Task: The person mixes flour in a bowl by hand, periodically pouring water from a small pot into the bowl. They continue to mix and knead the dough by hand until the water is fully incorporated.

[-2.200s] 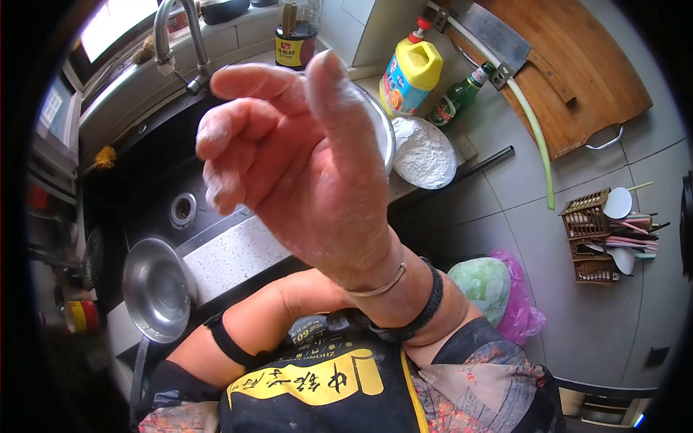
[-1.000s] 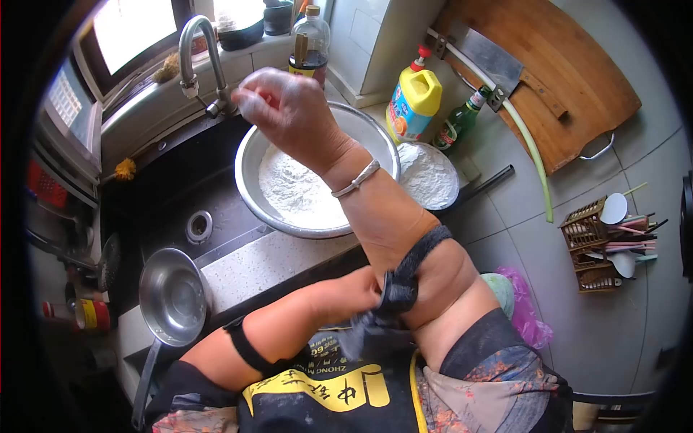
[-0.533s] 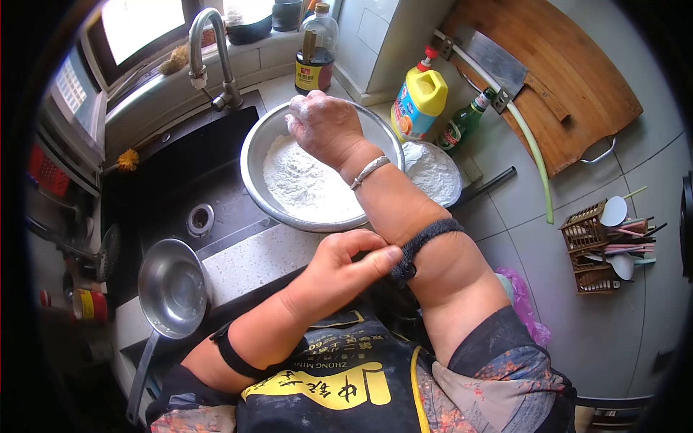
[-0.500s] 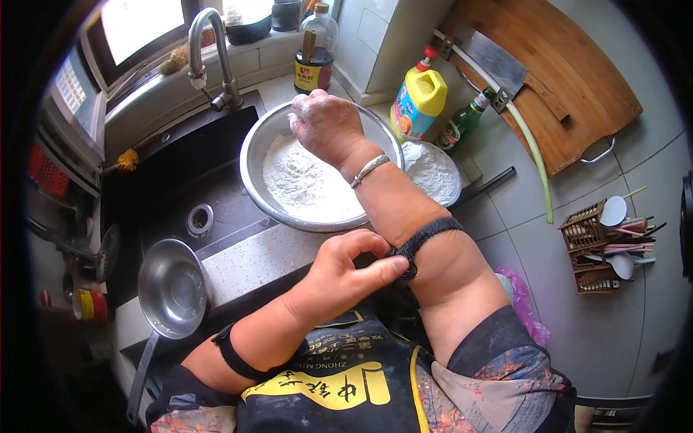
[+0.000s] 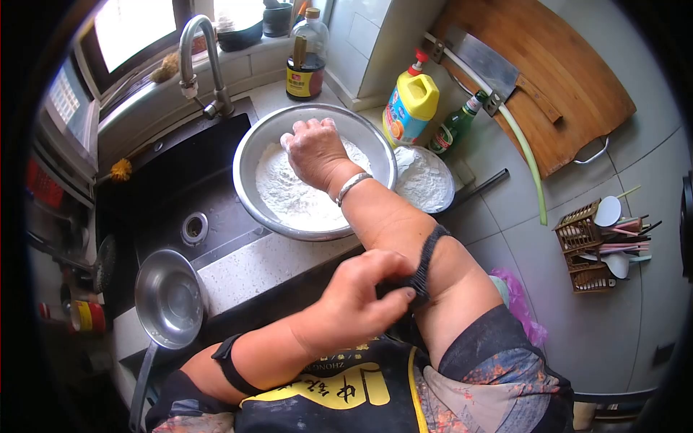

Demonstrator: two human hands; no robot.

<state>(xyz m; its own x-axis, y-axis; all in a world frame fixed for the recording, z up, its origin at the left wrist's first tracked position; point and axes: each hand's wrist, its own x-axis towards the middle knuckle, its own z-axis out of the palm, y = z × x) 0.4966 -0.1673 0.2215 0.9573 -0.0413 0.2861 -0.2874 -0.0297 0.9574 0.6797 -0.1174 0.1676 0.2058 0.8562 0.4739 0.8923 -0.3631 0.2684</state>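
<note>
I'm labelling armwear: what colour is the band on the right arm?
The band is black or nearly so; the head view shows it.

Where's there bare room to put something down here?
The counter strip between pan and bowl looks bare, as does the sink floor around the drain. It's crowded right of the bowl, with powder, jug and bottle packed close.

Black armband (image 5: 427, 261); silver-grey basin (image 5: 260, 141), white powder (image 5: 296, 196); yellow jug (image 5: 420, 99), blue label (image 5: 399, 121); green bottle (image 5: 453, 131); orange-flecked grey sleeve (image 5: 498, 368).
</note>
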